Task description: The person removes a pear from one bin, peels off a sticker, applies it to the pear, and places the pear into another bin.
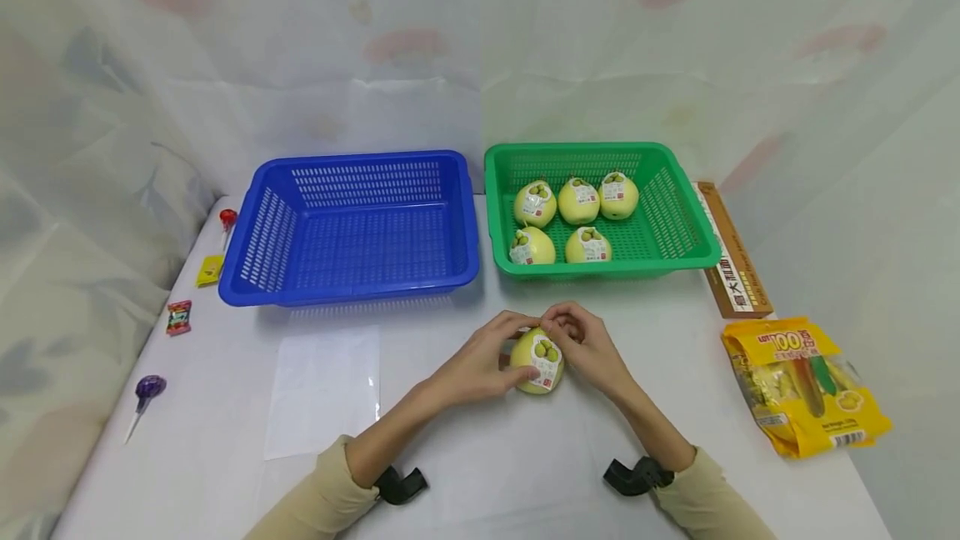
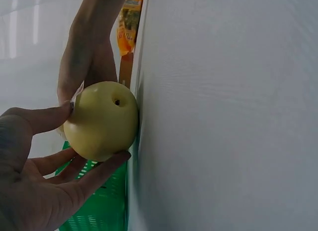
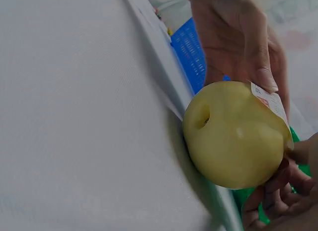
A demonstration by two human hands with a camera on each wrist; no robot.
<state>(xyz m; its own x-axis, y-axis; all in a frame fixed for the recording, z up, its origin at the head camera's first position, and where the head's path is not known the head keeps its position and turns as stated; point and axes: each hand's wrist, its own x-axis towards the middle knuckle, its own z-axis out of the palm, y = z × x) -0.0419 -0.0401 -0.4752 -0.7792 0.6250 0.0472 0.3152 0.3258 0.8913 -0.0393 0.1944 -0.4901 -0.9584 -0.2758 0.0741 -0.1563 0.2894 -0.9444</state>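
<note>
Above the white table, a pale yellow-green pear (image 1: 524,350) is held between both hands. The left hand (image 1: 480,367) grips it from the left, thumb on the printed sticker (image 1: 546,357) and fingers spread around the far side. At the pear's upper end, the right hand (image 1: 591,350) has its thumb and index finger together against the fruit, with the other fingers curled. Whether they pinch the stem or the sticker's edge is hidden. The left wrist view shows the pear (image 2: 102,124) with its hollow base end turned toward the camera. In the right wrist view the sticker (image 3: 271,104) lies under the left thumb.
Beyond the hands stand a blue basket (image 1: 352,283) and a green basket (image 1: 615,267) holding several stickered pears (image 1: 579,202). A brown box (image 1: 738,261) and yellow candy bag (image 1: 806,390) lie right. Left are a clear plastic sheet (image 1: 324,390), a purple lollipop (image 1: 149,388) and small sweets (image 1: 179,317).
</note>
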